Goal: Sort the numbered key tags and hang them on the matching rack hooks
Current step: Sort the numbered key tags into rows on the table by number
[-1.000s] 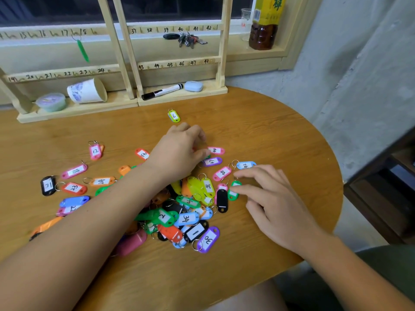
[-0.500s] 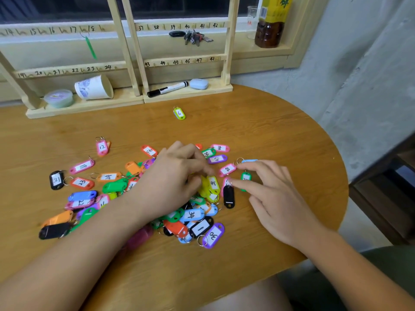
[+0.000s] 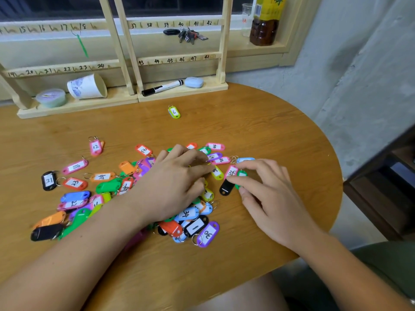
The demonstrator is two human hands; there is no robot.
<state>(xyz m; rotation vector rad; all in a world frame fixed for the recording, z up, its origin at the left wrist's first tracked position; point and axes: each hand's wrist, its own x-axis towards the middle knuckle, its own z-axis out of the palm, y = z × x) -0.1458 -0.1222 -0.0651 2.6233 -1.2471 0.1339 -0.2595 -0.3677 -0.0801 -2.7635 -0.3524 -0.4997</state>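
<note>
On the wooden tabletop (image 3: 269, 122), numbered key tags (image 3: 190, 216) lie heaped under the left hand (image 3: 177, 182), fingers (image 3: 195, 168) curled, grip unclear. Right hand (image 3: 269, 196), fingers nearly straight, touches a green tag (image 3: 242, 174). The rack (image 3: 179, 59) stands behind. Tangled rings (image 3: 233, 159) could drag neighbouring tags along.

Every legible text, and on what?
"15 16 17 18": top-left rail
"19 20 21 22 23 24": bottom-left rail
"37 38 39 40 41 42": top-right rail
"43 44 45 46 47 48": bottom-right rail
"6": lime tag
"12": pink tag
"31": black tag
"30": purple tag
Other tags partly legible; bottle label cropped.
</note>
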